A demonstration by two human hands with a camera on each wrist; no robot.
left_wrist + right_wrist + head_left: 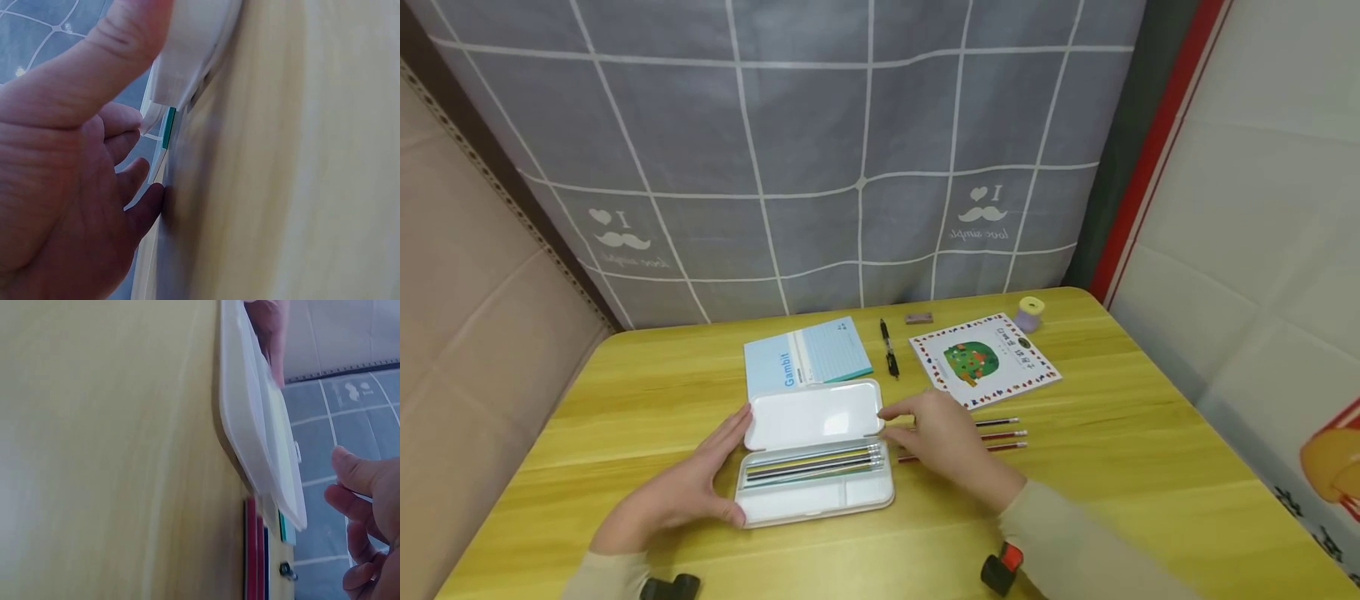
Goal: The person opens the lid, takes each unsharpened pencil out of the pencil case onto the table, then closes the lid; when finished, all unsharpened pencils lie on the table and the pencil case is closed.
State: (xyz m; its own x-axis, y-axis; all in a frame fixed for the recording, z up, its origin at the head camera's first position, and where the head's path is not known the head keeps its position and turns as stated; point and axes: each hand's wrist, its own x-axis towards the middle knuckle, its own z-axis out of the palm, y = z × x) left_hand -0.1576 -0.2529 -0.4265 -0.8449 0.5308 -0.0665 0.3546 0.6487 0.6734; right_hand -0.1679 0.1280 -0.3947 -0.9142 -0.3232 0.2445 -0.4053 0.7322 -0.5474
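Observation:
A white pencil case (797, 504) lies opened on the table, its lid (816, 415) tipped back and several pencils (812, 464) in its rear compartment. Along the case's left side, my left hand (681, 486) spreads its thumb to the front corner and its fingertips to the lid. The left wrist view shows that thumb (94, 69) against the white wall. At the lid's right edge is my right hand (943, 437), thumb and forefinger extended towards it; in the right wrist view they look apart from the case. Three loose pencils (1006, 447) lie partly hidden behind this hand.
Behind the lid lies a light blue notebook (767, 358). Further right are a black pen (889, 348), an eraser (919, 318), a white picture booklet (1015, 375) and a small purple-and-yellow jar (1029, 315). A grey checked curtain (805, 125) hangs at the table's back edge.

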